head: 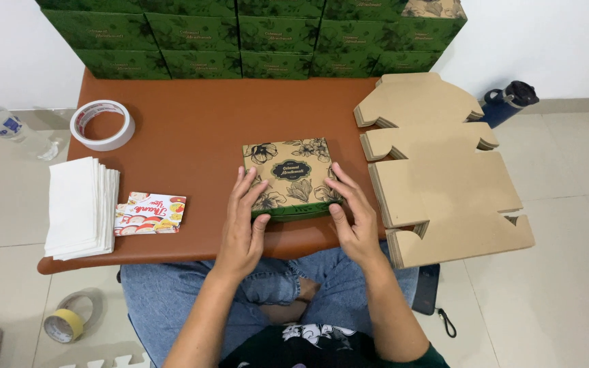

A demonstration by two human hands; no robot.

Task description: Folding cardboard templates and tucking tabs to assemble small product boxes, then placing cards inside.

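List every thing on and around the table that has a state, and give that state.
Small printed box: assembled, lid down, flat on the table.
Left hand: pressed on the box's left side.
Right hand: pressed on its right side.
Flat cardboard blanks: unfolded, stacked.
Green boxes: closed, stacked in rows.
White tape roll: lying flat.
White napkins: stacked.
Cards: in a small pile.
Plastic bottle: capped, lying on the floor.

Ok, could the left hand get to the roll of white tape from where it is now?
Probably yes. The left hand rests on the box, and the bare tabletop between it and the tape roll has nothing in the way.
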